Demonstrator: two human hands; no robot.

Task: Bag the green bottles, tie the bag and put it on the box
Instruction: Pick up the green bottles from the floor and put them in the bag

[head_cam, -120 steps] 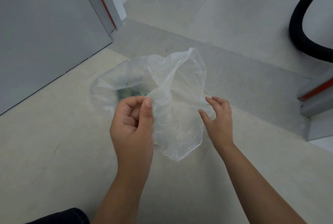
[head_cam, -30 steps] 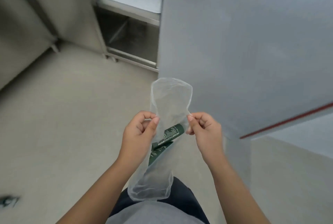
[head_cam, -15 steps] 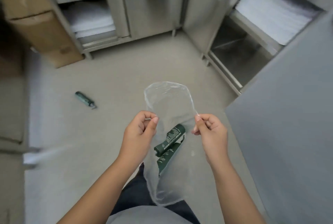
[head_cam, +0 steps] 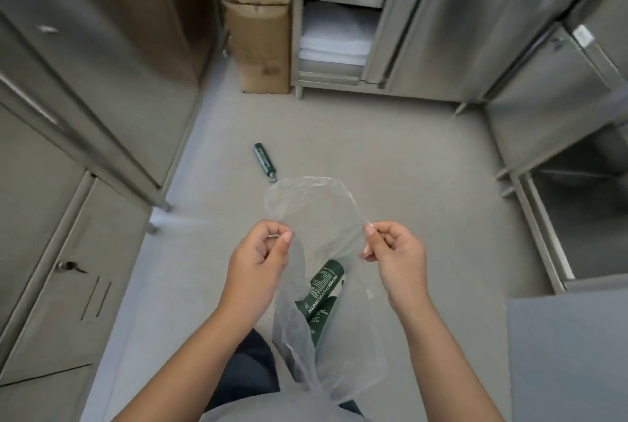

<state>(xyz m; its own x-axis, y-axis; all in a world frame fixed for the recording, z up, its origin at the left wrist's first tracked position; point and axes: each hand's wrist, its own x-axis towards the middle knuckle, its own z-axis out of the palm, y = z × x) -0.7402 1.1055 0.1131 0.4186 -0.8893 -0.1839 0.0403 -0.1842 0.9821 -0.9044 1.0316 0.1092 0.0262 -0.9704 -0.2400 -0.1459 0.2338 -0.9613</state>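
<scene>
A clear plastic bag (head_cam: 323, 214) hangs between my hands with its mouth held wide. My left hand (head_cam: 260, 256) pinches the left side of the rim and my right hand (head_cam: 396, 255) pinches the right side. Inside the bag lie two dark green bottles (head_cam: 323, 292) with white lettering, leaning upward. Another green bottle (head_cam: 264, 160) lies on the floor ahead, just beyond the bag's mouth. A tall brown cardboard box (head_cam: 258, 24) stands upright at the far end of the floor, between the cabinets.
Steel cabinets (head_cam: 85, 88) line the left side, and a steel rack (head_cam: 334, 18) with stacked white cloth stands at the back. More steel units (head_cam: 557, 95) run along the right. A grey panel (head_cam: 567, 353) sits at lower right. The grey floor (head_cam: 390, 149) lies between them.
The view has swung round from a doorway to face the box and cabinets. My hands have pulled the bag's mouth wider. The bottle on the floor now lies straight ahead.
</scene>
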